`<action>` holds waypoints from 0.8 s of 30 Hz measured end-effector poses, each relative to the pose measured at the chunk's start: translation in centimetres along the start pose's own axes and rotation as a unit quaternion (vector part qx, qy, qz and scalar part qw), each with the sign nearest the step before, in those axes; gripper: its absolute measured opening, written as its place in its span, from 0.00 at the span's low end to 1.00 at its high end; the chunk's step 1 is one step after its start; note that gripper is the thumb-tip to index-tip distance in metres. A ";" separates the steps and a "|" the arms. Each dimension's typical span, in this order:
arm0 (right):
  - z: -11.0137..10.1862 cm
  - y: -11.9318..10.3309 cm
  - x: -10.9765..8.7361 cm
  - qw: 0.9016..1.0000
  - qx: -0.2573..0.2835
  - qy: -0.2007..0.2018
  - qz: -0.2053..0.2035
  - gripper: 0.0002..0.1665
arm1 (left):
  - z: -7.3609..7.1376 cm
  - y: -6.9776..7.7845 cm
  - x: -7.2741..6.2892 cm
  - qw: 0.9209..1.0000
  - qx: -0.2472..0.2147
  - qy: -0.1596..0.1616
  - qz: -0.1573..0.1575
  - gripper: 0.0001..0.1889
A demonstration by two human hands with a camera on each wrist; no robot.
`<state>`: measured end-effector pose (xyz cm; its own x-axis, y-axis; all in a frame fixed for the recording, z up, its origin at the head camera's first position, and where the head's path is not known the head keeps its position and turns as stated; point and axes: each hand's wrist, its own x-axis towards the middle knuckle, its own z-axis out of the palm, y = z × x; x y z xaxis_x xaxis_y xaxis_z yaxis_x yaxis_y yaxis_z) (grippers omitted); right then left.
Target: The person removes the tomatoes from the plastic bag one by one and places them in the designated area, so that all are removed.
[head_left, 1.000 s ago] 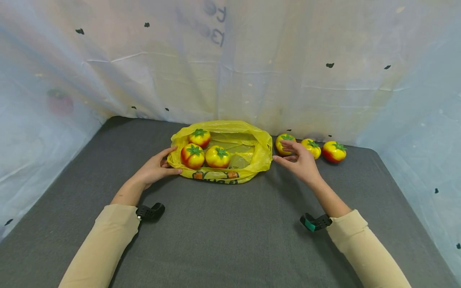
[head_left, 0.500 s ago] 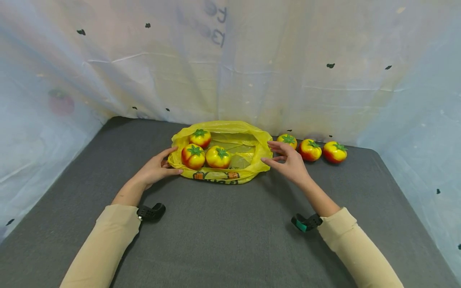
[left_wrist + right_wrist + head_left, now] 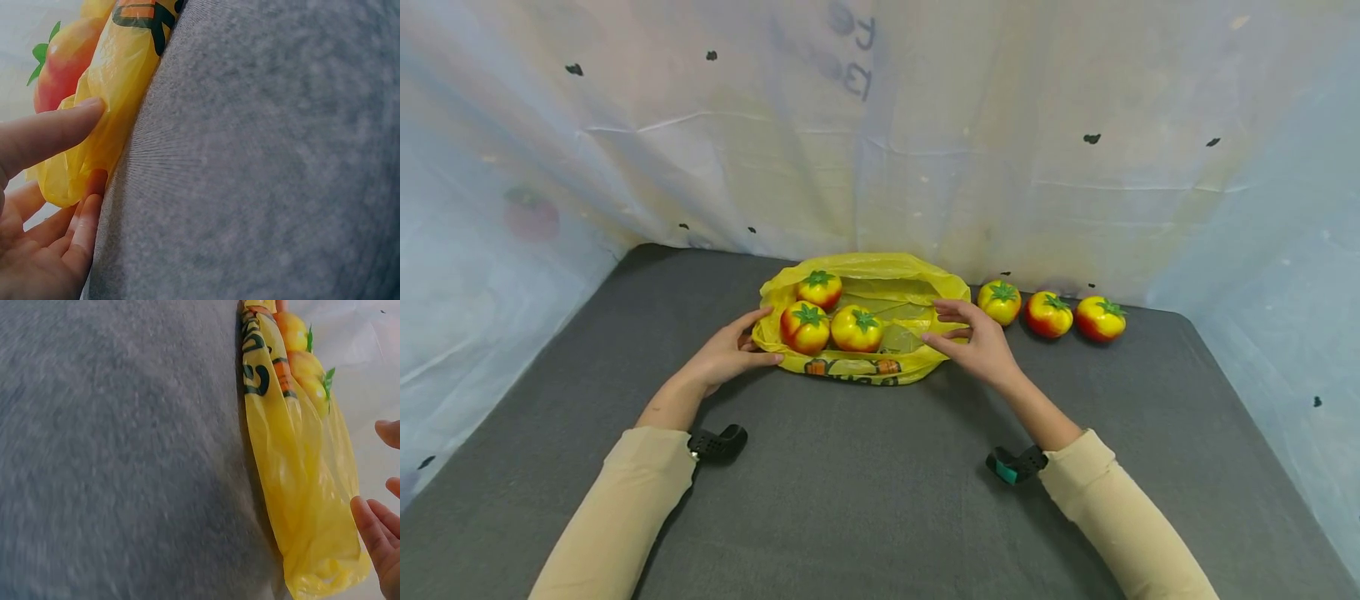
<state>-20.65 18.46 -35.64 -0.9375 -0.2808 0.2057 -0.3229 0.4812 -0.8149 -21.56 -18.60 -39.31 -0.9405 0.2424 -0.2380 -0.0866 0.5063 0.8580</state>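
A yellow plastic bag (image 3: 897, 265) lies on the dark cloth with its mouth spread wide. Inside its left half sit three yellow-red artificial tomatoes (image 3: 857, 328) with green leafy tops. My left hand (image 3: 725, 352) holds the bag's left end, thumb on the front side and the other fingers around the end, as the left wrist view shows. Above the bag's right rim hovers my right hand (image 3: 976, 340), fingers spread and slightly bent, nothing between them. In the right wrist view its fingertips (image 3: 362, 512) overlap the bag's edge.
Three more artificial tomatoes (image 3: 1048, 314) stand in a row to the right of the bag, near the back edge. Whitish plastic sheeting (image 3: 1030, 150) hangs behind and on both sides. The dark cloth (image 3: 865, 492) covers the surface in front.
My right hand has moved left, from beside the tomato row to over the bag's right rim. The left hand, the bag and the tomatoes stay where they were.
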 end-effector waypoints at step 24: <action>4.0 -0.1 1.6 0.999 0.008 -0.049 -0.008 0.33 | 0.1 -0.2 0.1 1.000 0.014 0.009 0.007 0.48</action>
<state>-21.61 14.68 -37.39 -0.9152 -0.3677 0.1650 -0.3342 0.4634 -0.8207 -21.61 -18.57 -39.52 -0.9475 0.2338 -0.2179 -0.0650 0.5267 0.8476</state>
